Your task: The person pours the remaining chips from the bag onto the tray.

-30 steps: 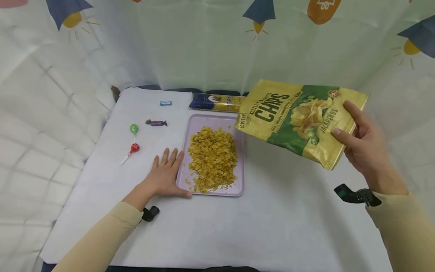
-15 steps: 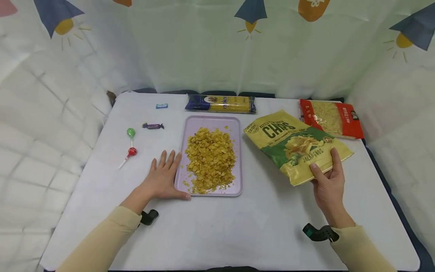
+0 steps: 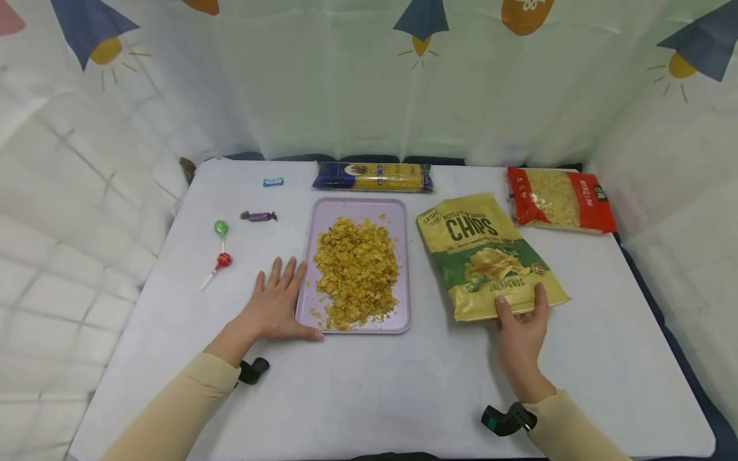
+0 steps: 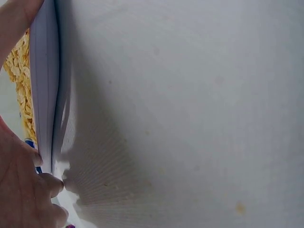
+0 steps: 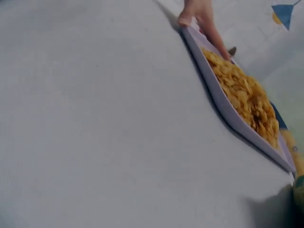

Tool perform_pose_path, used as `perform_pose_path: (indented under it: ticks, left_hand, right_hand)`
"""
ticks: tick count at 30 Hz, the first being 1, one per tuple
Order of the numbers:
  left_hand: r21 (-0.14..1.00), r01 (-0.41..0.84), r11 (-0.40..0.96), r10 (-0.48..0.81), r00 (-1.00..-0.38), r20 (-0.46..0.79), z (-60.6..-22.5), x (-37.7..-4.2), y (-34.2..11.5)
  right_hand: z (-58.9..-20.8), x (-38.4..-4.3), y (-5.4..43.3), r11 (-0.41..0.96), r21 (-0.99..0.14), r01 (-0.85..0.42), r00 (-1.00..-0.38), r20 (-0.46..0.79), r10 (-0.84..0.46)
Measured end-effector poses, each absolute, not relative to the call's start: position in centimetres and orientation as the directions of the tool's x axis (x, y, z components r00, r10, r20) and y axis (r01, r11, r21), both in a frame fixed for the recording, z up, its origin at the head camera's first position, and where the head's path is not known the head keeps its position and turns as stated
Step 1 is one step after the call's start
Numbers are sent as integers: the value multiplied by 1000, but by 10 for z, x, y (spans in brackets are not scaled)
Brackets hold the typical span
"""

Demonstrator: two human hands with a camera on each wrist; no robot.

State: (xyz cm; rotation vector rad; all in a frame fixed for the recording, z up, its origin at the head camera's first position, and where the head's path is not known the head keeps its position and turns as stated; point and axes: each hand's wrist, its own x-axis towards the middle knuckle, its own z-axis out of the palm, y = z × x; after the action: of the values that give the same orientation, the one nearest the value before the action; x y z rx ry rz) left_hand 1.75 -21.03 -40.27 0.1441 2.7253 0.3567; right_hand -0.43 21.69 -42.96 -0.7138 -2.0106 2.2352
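Observation:
On the white table lies a lilac tray (image 3: 360, 205) bearing a heap of crushed yellow chips (image 3: 357, 272). My left hand (image 3: 277, 312) is spread beside it, with straight fingers along the left edge and the thumb at the near left corner. In the left wrist view, fingers reach along the tray's side wall (image 4: 45, 85). To the right of the tray, my right hand (image 3: 523, 339) pinches the bottom edge of a yellow and green jalapeño chip bag (image 3: 490, 256) between thumb and fingers. The bag lies face up, close over the table; its underside is hidden.
A pack of spaghetti (image 3: 375, 177) lies behind the tray. At the back right is a red bag of pale dry food (image 3: 559, 200). On the left are a green lollipop (image 3: 221, 227), a red lollipop (image 3: 223, 259), a purple wrapped candy (image 3: 259, 216) and a small blue candy (image 3: 273, 182).
My right hand has brought the chip bag down and toward me, turning it more upright in the view. The red bag behind has come into sight. My left hand stays at the tray.

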Motion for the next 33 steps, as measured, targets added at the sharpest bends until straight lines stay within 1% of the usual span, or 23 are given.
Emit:
perform_pose_path:
  ticks: [4,10,17,22,25,28,31,33]
  left_hand:
    - [264,52,963,149,-921,-361,-404,17,-211]
    - [270,53,961,152,-921,-359,-404,17,-211]
    - [271,56,961,155,-921,-359,-404,17,-211]
    - [276,56,960,158,-919,-362,-403,18,-211]
    - [275,61,959,162,-919,-361,-401,18,-211]
    - [274,67,959,167,-918,-359,-402,17,-211]
    - [274,71,959,169,-919,-356,-403,17,-211]
    - [274,74,959,172,-919,-354,-404,17,-212]
  right_hand:
    - [-433,3,206,-166,-930,329,-874,-366,319]
    - [-435,13,199,-186,-890,416,-858,-452,244]
    - [-431,20,200,-134,-874,466,-853,-484,192]
    - [-419,24,212,-65,-839,541,-836,-544,73]
    - [-410,27,223,4,-816,578,-816,-577,-19]
    - [-402,27,238,132,-823,553,-824,-563,-62]
    - [-398,19,255,318,-849,423,-891,-453,-26]
    - [-397,7,269,471,-826,311,-938,-347,10]
